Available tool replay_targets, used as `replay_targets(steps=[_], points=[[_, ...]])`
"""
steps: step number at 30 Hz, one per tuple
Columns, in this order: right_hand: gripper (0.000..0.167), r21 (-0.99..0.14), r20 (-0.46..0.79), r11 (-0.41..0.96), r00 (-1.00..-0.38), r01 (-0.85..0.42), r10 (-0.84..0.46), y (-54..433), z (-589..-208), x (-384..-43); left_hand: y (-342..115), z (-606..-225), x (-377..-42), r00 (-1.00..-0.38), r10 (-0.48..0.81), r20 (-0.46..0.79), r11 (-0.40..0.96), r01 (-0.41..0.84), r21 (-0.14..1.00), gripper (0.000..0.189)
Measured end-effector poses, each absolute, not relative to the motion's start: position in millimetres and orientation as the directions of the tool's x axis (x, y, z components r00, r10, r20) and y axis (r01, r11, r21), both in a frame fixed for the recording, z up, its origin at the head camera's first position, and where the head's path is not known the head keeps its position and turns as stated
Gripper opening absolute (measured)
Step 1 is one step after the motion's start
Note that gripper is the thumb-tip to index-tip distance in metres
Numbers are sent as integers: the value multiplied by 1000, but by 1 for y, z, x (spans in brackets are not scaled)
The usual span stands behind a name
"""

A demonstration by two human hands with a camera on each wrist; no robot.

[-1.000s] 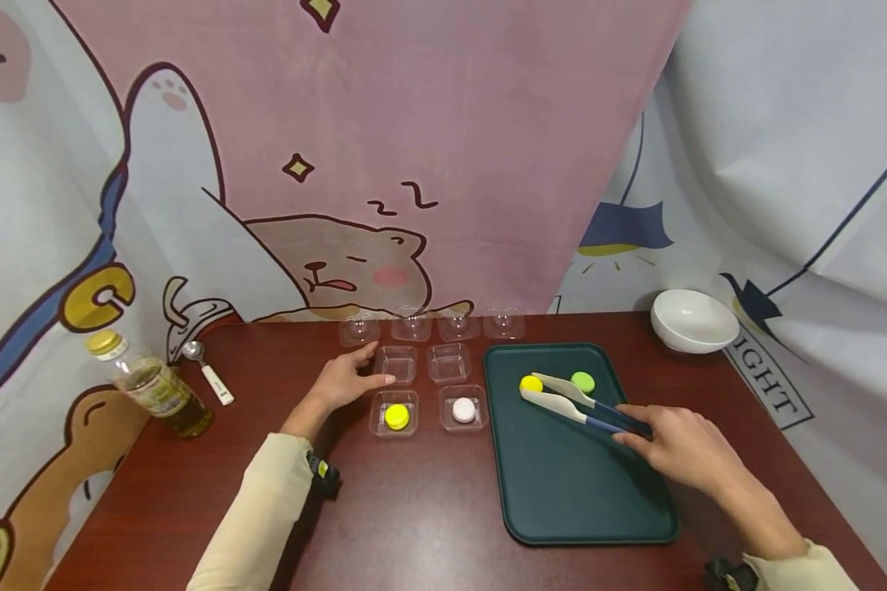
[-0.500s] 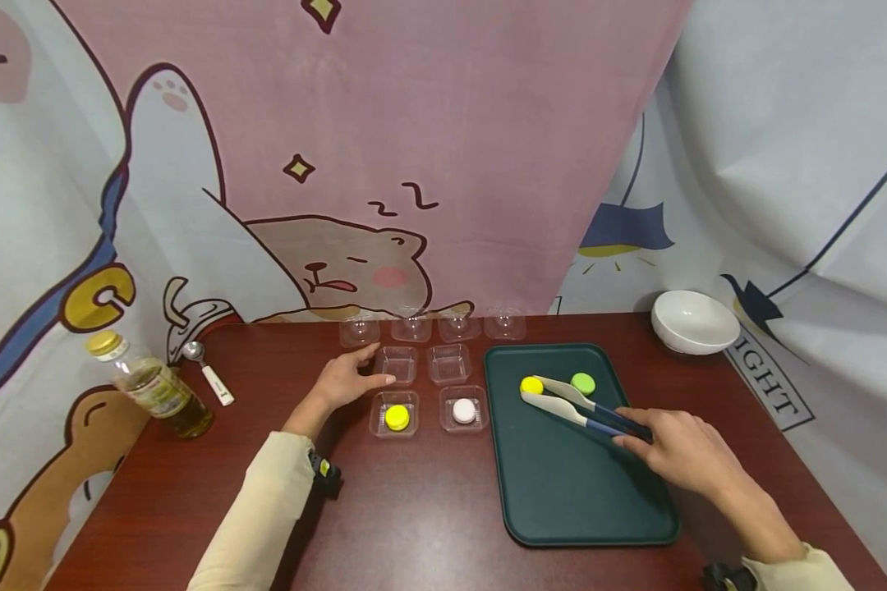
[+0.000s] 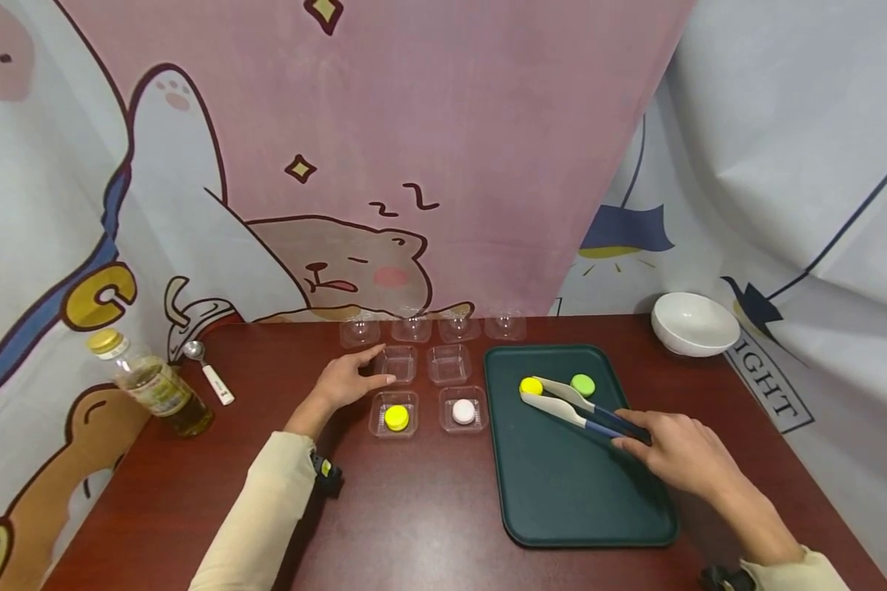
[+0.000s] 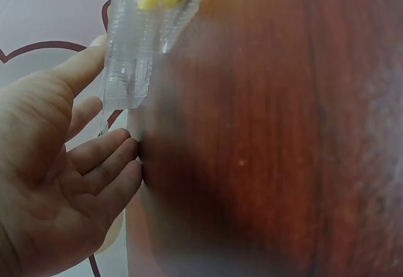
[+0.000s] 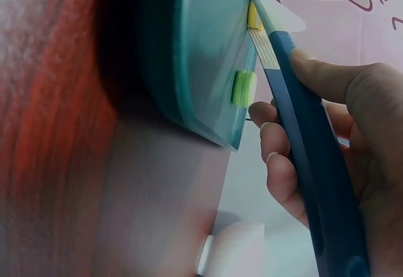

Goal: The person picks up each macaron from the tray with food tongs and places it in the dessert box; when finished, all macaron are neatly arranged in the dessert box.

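My right hand (image 3: 683,451) grips blue-handled tongs (image 5: 308,145) above the dark green tray (image 3: 562,484). The pale tong tips lie at a yellow macaron (image 3: 530,386); a green macaron (image 3: 582,384) sits just right of them on the tray. My left hand (image 3: 340,382) rests at the left side of a clear plastic box (image 3: 397,365), thumb and index finger spread along it, the other fingers loosely bent in the left wrist view. In front, one clear box holds a yellow macaron (image 3: 396,418) and another a white macaron (image 3: 463,411).
Another clear box (image 3: 449,364) stands right of the left hand. Several clear lids (image 3: 458,326) line the back edge. A white bowl (image 3: 695,324) is at the back right. An oil bottle (image 3: 155,390) and a measuring spoon (image 3: 210,373) stand and lie at the left.
Both hands, the tongs and the macarons hold almost the same places; only a very slight shift of the whole head view shows.
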State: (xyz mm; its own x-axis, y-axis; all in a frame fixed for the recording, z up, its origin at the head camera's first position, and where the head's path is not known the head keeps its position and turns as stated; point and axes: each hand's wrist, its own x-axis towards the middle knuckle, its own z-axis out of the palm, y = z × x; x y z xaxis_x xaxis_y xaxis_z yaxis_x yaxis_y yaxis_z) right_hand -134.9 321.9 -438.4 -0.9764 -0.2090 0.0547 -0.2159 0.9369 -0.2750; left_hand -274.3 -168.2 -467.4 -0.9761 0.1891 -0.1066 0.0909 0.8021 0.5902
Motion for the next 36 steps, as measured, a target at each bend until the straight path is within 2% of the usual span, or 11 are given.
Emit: replay_targets(steps=[19,36], points=[[46,-261,100,935,-970,-240,-222,318,-435,-136,-167,-466,-273,-972,190,-139,789,67,611,82],[44,-262,207,910,-940,-321,-272,292,-411,-157,-168,-463,-273,-964,212,-159,799,77,597,81]])
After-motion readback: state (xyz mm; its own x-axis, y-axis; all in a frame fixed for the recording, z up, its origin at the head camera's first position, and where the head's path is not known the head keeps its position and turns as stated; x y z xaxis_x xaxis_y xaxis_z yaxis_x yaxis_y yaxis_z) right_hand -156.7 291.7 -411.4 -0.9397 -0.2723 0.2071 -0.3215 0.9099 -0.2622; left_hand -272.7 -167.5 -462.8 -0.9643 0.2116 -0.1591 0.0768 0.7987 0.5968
